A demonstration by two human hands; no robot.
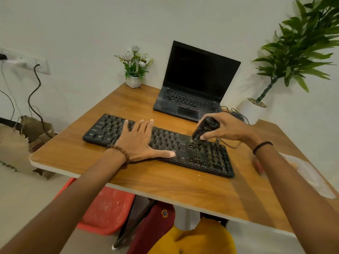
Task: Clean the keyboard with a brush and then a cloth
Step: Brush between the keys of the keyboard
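The black keyboard lies on the wooden table. Its long axis runs slantwise, from the far left down to the near right, and its key side faces up.

The left hand lies flat on the middle keys. Its fingers are straight and spread toward the far side, and the thumb points right along the near key rows.

The right hand has its fingers curled round a short black brush. The brush tilts, with its upper end in the hand and its bristle end pointing down and to the left. The bristles touch the keys at the far edge, just left of the number pad.

A pale cloth lies flat near the table's right edge, well apart from the keyboard.

An open laptop with a dark screen stands behind the keyboard. A dark mouse lies to the laptop's right, partly hidden by the right hand. A small pot of white flowers stands at the table's far corner, and a leafy plant in a white pot stands on the right. A red stool shows under the table.
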